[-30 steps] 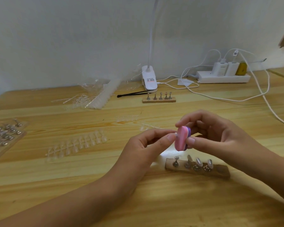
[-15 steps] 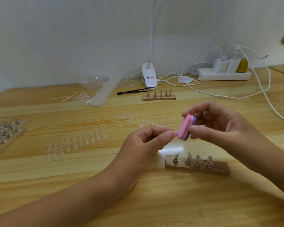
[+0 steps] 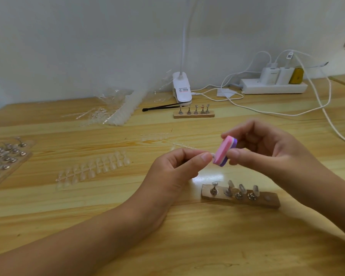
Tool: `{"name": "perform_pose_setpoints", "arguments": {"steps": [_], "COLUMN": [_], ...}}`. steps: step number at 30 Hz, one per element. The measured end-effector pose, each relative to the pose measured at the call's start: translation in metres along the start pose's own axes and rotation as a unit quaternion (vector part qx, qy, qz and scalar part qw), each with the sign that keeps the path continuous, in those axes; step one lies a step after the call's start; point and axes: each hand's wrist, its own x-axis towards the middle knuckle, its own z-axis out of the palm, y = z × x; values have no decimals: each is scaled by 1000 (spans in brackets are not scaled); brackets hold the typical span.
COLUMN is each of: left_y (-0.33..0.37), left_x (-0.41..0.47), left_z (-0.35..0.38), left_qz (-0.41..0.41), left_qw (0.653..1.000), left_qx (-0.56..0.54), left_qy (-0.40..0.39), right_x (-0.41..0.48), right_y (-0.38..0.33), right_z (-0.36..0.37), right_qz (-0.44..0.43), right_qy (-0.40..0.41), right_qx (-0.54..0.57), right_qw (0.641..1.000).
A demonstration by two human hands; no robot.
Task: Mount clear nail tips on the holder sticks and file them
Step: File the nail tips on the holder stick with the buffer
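Observation:
My left hand pinches a small clear nail tip between thumb and forefinger, above the wooden table. My right hand grips a pink and purple buffer block, its pink face against the tip. Below the hands lies a dark wooden holder base with several metal sticks; three carry clear tips, the leftmost stick looks bare. A strip of clear nail tips lies to the left.
A second wooden holder stands at the back by black tweezers and a white clip lamp. Plastic bags with tips lie back left, a board of metal sticks far left. Power strip and cables sit back right.
Both hands have lifted a little. The buffer block has tilted and slid up along the tip in my left hand.

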Motion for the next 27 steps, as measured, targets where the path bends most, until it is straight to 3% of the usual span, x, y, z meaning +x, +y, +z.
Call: {"name": "perform_pose_setpoints", "arguments": {"steps": [3, 7, 11, 15, 19, 23, 27], "left_y": [0, -1, -1, -1, -2, -2, -2], "left_x": [0, 0, 0, -1, -1, 0, 0], "left_z": [0, 0, 1, 1, 0, 0, 0], "left_qz": [-3, 5, 15, 13, 9, 7, 8], "left_qw": [1000, 1000, 1000, 1000, 1000, 1000, 1000], "left_qx": [-2, -8, -1, 0, 5, 2, 7], "left_qy": [-1, 3, -2, 4, 0, 8, -6], "right_x": [-2, 1, -1, 0, -1, 0, -2], "right_y": [-1, 1, 1, 1, -1, 1, 1], "right_z": [6, 2, 5, 3, 3, 1, 6], "right_qz": [11, -1, 0, -6, 15, 14, 21], "right_qy": [-70, 18, -45, 9, -60, -5, -70], "right_qx": [2, 2, 4, 14, 3, 21, 11], "right_qw": [997, 1000, 999, 1000, 998, 1000, 997]}}
